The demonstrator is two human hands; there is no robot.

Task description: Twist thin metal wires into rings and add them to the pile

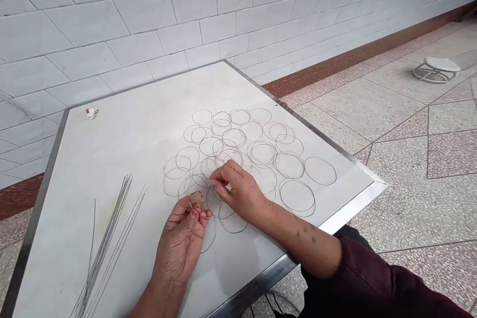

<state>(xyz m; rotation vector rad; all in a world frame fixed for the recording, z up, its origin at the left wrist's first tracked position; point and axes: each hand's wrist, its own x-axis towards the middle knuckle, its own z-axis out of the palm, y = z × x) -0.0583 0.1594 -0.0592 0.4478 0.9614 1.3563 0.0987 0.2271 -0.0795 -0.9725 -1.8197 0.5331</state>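
Observation:
My left hand (pixel 181 243), palm turned up over the near part of the table, pinches a thin wire (pixel 191 204) between thumb and fingers. A tan wrap (pixel 196 198) covers one of its fingertips. Just to the right and slightly farther off, my right hand (pixel 240 191) has thumb and index finger pressed together, apparently on the same wire; its exact course between the hands is hard to make out. Around and beyond both hands lie many thin wire rings (pixel 280 198), several overlapping. To the left rests a loose bundle of straight wires (pixel 108 238).
The white table (pixel 122 139) has a metal edge (pixel 346 213) and stands against a tiled wall (pixel 141 54). Small white and red pieces (pixel 91 113) lie at its far left corner. On the floor at right is a low round stool (pixel 439 65).

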